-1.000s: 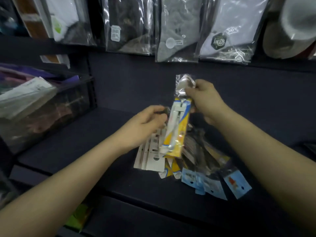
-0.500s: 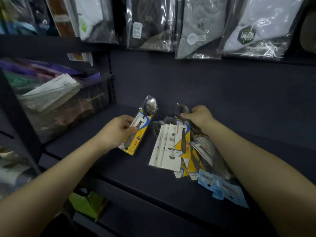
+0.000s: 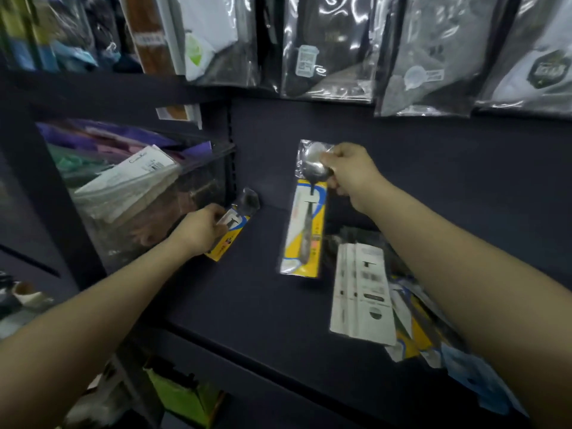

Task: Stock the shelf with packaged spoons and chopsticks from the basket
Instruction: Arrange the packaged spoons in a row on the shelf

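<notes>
Bare shelf (image 3: 247,305) between two spoon packs (image 3: 305,230) (both gripped)

Two yellow spoon packs (image 3: 305,226) are held, one per hand. The pile (image 3: 365,292) holds perhaps six more packs; overlap hides the exact count.

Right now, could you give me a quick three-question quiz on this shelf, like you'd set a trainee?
1. True or false: each hand holds a packaged spoon.
2. Which grip is raised higher: A) left hand B) right hand?
3. Fill in: the pile of packages on the shelf lies nearer the ____ arm.

Key: 1 true, the left one sits low by the clear bin, the right one hangs by its top. 2 B. 3 right.
</notes>
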Available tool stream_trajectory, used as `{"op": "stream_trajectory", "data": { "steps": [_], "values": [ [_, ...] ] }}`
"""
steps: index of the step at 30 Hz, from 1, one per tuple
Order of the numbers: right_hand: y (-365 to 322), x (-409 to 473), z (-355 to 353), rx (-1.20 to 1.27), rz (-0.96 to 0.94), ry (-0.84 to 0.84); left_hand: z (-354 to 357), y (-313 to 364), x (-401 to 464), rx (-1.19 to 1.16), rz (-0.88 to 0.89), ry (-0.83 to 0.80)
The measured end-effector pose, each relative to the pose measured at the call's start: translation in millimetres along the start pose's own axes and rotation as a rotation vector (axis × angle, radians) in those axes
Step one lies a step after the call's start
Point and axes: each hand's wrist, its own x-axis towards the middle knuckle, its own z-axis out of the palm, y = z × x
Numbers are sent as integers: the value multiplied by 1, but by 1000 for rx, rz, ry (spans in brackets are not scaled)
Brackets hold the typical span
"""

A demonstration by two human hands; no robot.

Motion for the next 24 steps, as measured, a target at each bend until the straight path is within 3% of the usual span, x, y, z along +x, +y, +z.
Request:
{"op": "stream_trajectory", "data": {
  "steps": [4,8,11,15,21,24],
  "values": [
    [12,11,52,8,163,-77,-1,-13,7,76,165,-81],
    [36,27,86,-61,334,-14,-5,-8,2,-39,265,-75],
    [44,33,104,-20,396,-21,1,-10,-5,-118,217,-107],
    [49,32,124,29,435,-53,18,-19,-11,-3,138,-254],
    [46,36,113,-378,294,-246,19,-16,-7,168,162,-342],
    [33,27,85,-465,179,-356,15,-15,-8,181,177,-372]
  ]
}}
